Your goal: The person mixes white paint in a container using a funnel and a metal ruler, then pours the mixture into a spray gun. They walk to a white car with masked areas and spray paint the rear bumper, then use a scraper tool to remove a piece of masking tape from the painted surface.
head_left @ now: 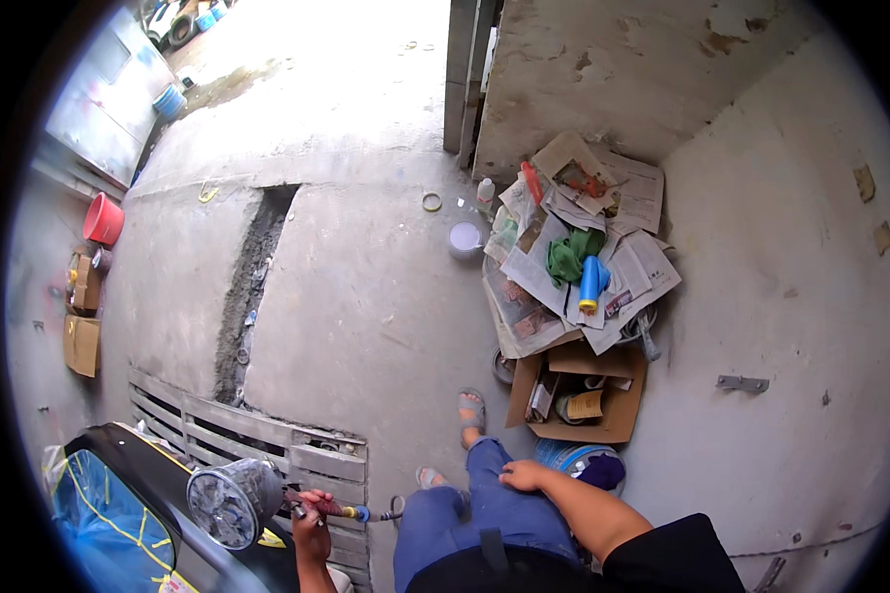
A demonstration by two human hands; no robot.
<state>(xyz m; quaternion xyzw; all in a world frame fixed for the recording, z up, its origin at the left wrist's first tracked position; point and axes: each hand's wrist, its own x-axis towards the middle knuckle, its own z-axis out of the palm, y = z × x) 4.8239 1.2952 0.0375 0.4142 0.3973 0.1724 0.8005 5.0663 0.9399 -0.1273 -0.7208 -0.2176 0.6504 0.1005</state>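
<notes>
Head view: the spray gun (252, 502) is at near left, my left hand (311, 509) wrapped around its handle, beside the taped car (148, 465). My right hand (521, 476) rests on the right thigh — finger gap, I can't tell. A leftward swing could knock gun against car — a tugged hose (344, 511) might snag the slats (326, 462).

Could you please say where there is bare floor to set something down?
The concrete floor is mostly bare between the trench and newspaper pile, and between trench and red bucket. It is crowded around the pile and open carton, and by the left hand with its spray gun and masked bodywork.
</notes>
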